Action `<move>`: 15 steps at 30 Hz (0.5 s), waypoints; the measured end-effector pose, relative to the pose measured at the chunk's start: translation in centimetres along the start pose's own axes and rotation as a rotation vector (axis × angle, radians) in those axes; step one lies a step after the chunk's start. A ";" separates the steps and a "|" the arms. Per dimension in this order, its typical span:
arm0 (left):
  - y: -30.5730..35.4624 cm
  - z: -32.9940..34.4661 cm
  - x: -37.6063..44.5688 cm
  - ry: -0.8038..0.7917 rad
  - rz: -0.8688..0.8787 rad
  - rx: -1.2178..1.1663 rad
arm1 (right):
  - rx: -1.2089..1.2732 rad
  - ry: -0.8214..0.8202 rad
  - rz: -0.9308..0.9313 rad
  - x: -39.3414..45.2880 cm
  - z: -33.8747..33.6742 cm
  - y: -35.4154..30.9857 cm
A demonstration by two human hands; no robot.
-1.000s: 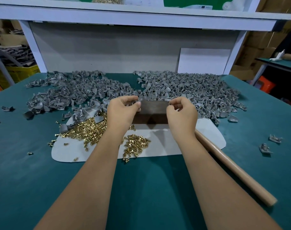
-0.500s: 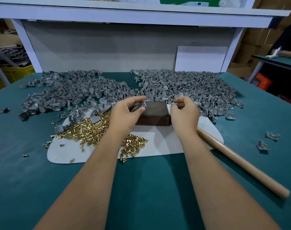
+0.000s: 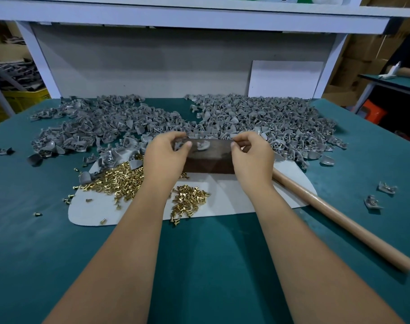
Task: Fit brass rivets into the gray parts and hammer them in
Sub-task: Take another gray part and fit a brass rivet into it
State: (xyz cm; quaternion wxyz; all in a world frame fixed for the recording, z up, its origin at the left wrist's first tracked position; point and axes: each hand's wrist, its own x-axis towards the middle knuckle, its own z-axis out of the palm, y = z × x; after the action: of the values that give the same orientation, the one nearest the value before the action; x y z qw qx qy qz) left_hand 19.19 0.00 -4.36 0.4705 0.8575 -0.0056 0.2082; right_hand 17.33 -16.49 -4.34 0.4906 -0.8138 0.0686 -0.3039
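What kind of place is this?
Probably a small factory workbench. Heaps of gray parts, a pile of brass rivets and a wooden hammer handle lie on the green table.

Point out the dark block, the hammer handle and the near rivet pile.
dark block [image 3: 208, 163]: head view, front face.
hammer handle [image 3: 339, 220]: head view, mid-shaft.
near rivet pile [image 3: 190, 199]: head view, pile centre.

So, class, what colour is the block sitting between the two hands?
Dark brown block, seen clearly in the head view.

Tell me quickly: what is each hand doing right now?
Left hand: pinches the left end of the dark brown rectangular block.
Right hand: fingers curled at the block's right end, apparently pinching it.
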 end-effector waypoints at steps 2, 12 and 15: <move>-0.1 -0.4 0.2 0.074 0.003 0.126 | -0.002 0.014 -0.005 0.0 -0.1 -0.1; 1.3 1.8 -0.8 0.016 0.254 0.373 | 0.001 -0.048 -0.066 -0.7 0.3 -0.8; 1.0 2.1 -0.8 -0.043 0.251 0.270 | 0.019 -0.070 -0.074 -0.6 0.4 -0.7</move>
State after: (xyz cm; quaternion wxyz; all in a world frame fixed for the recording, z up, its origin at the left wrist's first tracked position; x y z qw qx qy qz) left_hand 19.03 -2.39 -4.79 0.3213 0.9097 -0.0943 0.2457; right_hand 16.95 -15.54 -4.11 0.4887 -0.8213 0.0181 -0.2939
